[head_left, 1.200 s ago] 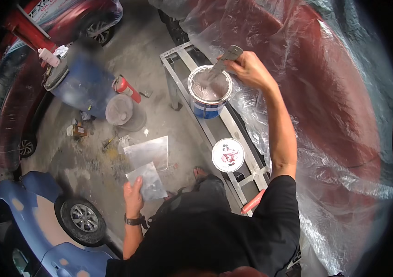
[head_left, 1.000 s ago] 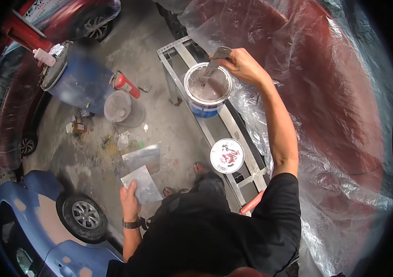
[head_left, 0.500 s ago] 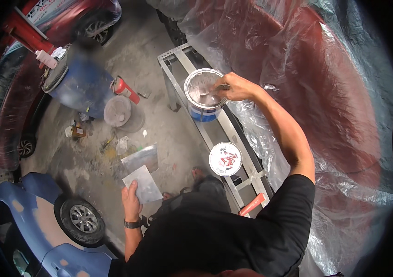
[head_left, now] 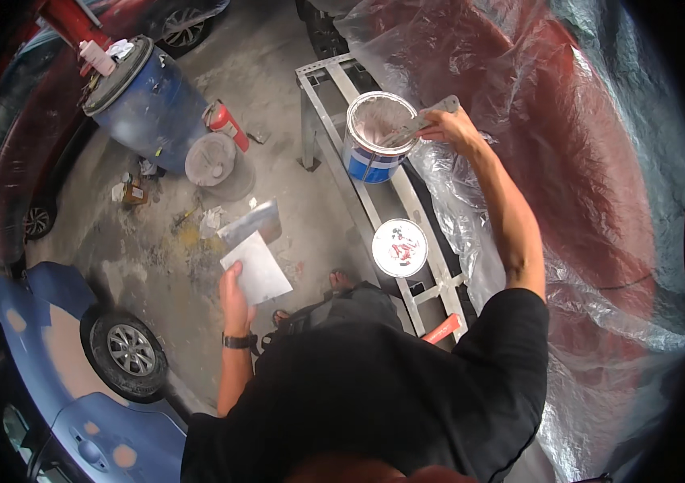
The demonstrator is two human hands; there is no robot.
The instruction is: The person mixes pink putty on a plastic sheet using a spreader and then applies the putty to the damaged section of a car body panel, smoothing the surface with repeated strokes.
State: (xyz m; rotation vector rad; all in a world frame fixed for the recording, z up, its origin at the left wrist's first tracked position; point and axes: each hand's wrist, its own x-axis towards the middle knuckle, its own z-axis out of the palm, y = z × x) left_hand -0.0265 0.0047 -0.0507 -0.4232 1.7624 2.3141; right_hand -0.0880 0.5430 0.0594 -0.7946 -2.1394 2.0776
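My right hand (head_left: pixel 448 129) grips a grey-smeared putty knife (head_left: pixel 415 129), its blade slanting over the right rim of an open can (head_left: pixel 369 165). The can has a blue and white outside and pinkish-grey paste (head_left: pixel 376 129) within. It stands on a metal frame stand (head_left: pixel 341 153), and a round white lid (head_left: pixel 399 248) with red smears lies nearer me on the same stand. Low on the left, my left hand (head_left: pixel 235 302) is closed on the edge of a flat pale board (head_left: pixel 256 272), thumb on top. A shiny grey sheet (head_left: pixel 252 227) shows just beyond the board; I cannot tell whether it touches it.
Plastic film covers a red car body (head_left: pixel 567 161) on the right. Near left is a blue car (head_left: pixel 61 346) with sanded patches. Farther off stand a blue drum (head_left: pixel 153 105), a fire extinguisher (head_left: pixel 226 125) and a bucket (head_left: pixel 212 165). A red-orange object (head_left: pixel 443 328) lies at the stand's near end.
My right hand has drawn the putty knife up and right, from inside the can to its rim. My left hand still holds the board. The whole view has shifted a little.
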